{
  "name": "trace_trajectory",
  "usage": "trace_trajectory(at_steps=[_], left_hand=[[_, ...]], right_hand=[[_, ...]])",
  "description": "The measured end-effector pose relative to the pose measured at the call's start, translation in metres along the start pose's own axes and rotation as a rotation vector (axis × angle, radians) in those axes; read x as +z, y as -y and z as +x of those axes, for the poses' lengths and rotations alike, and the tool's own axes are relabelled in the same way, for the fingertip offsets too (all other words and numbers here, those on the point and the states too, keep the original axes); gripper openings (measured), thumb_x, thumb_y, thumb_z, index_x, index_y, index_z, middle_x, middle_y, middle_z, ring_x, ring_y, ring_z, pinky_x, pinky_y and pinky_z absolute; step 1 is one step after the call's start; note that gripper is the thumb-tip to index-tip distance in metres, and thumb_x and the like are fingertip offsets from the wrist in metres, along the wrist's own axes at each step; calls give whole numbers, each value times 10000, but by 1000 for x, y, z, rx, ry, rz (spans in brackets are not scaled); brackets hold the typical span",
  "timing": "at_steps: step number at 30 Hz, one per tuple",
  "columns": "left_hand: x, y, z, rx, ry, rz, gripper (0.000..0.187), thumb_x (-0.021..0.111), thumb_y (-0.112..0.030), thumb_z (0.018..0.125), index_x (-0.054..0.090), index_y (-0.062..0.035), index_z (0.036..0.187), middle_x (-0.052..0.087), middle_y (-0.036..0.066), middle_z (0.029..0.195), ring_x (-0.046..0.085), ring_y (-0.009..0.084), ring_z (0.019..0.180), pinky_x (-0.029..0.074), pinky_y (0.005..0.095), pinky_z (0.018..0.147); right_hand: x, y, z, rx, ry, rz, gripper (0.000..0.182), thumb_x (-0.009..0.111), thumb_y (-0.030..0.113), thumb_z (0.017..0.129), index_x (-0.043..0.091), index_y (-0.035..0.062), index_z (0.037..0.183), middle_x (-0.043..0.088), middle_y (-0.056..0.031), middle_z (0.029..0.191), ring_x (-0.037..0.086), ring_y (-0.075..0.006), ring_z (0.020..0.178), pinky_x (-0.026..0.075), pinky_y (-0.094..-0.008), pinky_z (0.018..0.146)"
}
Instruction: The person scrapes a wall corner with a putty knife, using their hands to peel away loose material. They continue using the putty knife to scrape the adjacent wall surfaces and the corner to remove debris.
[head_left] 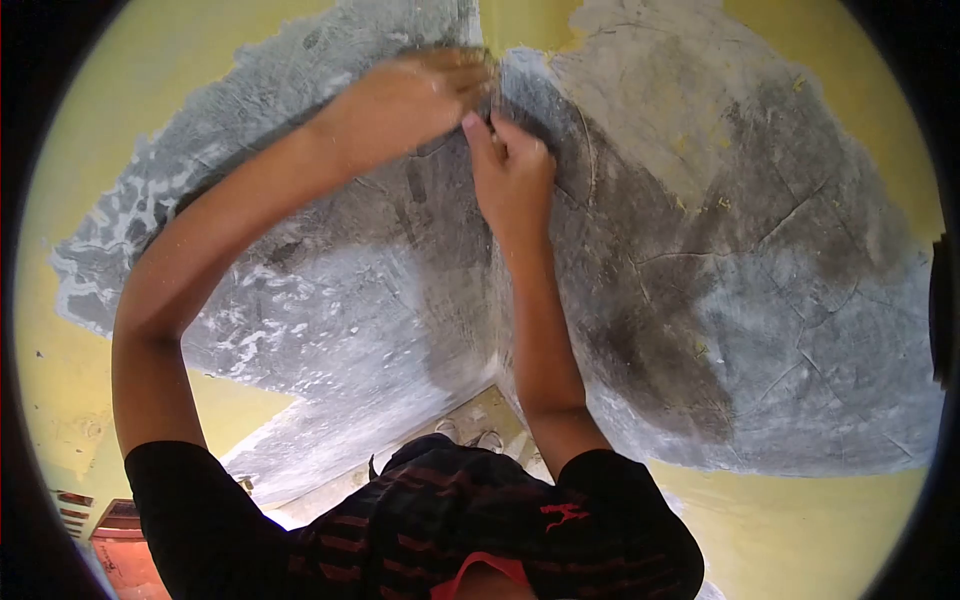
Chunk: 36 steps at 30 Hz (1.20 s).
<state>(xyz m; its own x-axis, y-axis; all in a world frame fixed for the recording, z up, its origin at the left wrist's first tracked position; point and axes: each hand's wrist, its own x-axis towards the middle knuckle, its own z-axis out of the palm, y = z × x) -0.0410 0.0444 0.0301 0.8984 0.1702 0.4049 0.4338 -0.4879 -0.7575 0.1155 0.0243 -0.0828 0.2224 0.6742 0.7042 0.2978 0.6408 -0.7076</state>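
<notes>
Reaching into the corner (495, 300) where two walls (760, 150) meet, the left hand (425, 92) is blurred and the right hand (517, 172) is just beside it, fingers curled; I cannot tell whether either grasps anything. Yellow paint (800, 515) borders grey patches (840, 370) on both sides.

My left elbow (150, 312) is pointing to nine o'clock; my left hand (428, 92) and right hand (517, 178) are standing close near twelve.
</notes>
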Motion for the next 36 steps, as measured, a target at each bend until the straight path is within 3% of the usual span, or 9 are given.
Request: trace_trajectory(at_steps=[2,5,8,15,17,27,30,32,36], left_hand=[[4,-17,-11,-44,112,-47,479,685,-118,877,711,-6,1342,698,115,1425,645,275,1351,493,385,1200],[0,-12,-8,-4,98,38,462,690,-122,872,725,2,1315,700,115,1420,644,274,1352,490,382,1203],[-15,0,5,-21,151,12,454,698,-124,866,732,1,1301,707,109,1409,647,266,1348,490,376,1203],[-1,-3,-13,21,94,100,486,711,-124,855,717,-1,1325,715,95,1392,652,265,1339,508,368,1186],[-3,10,-9,68,82,92,495,711,-124,862,713,-6,1343,715,96,1393,652,266,1339,512,368,1181],[-3,5,-5,25,44,75,466,711,-121,873,729,-16,1327,724,108,1379,679,256,1302,509,361,1187],[-7,1,-6,67,183,68,456,711,-120,878,735,-26,1323,730,102,1369,676,252,1306,506,357,1189],[-1,0,-9,50,48,185,414,710,-114,888,755,-42,1293,727,88,1378,671,233,1314,506,352,1189],[-8,10,-1,42,100,126,392,710,-116,900,760,-44,1283,723,83,1385,665,228,1321,503,352,1192]], right_hand=[[4,-7,-19,38,-88,62,492,752,329,1005,719,-151,1108,493,-242,606,457,-344,488,433,-452,544],[0,-2,-8,79,27,27,507,753,329,1005,715,-155,1154,487,-239,609,478,-271,495,448,-441,557],[-1,15,3,101,5,72,528,753,331,1004,706,-167,1172,478,-233,614,504,-215,523,457,-424,566],[11,-9,-6,29,10,100,540,757,322,1010,682,-192,1159,420,-206,615,440,-166,554,434,-380,559],[3,9,-1,148,43,118,524,762,307,1007,683,-188,1163,403,-186,622,412,-144,593,441,-368,575],[8,-3,1,26,1,131,525,757,316,1014,683,-195,1110,387,-176,632,395,-144,620,438,-379,584],[5,-5,-2,76,-34,120,520,757,322,1013,690,-184,1112,423,-176,624,397,-145,624,433,-375,586],[2,-3,6,57,76,104,508,761,338,1008,695,-165,1044,449,-128,617,389,-143,629,411,-370,580],[2,6,10,125,41,193,497,757,346,1010,664,-133,920,437,-70,617,380,-140,631,388,-365,574]])
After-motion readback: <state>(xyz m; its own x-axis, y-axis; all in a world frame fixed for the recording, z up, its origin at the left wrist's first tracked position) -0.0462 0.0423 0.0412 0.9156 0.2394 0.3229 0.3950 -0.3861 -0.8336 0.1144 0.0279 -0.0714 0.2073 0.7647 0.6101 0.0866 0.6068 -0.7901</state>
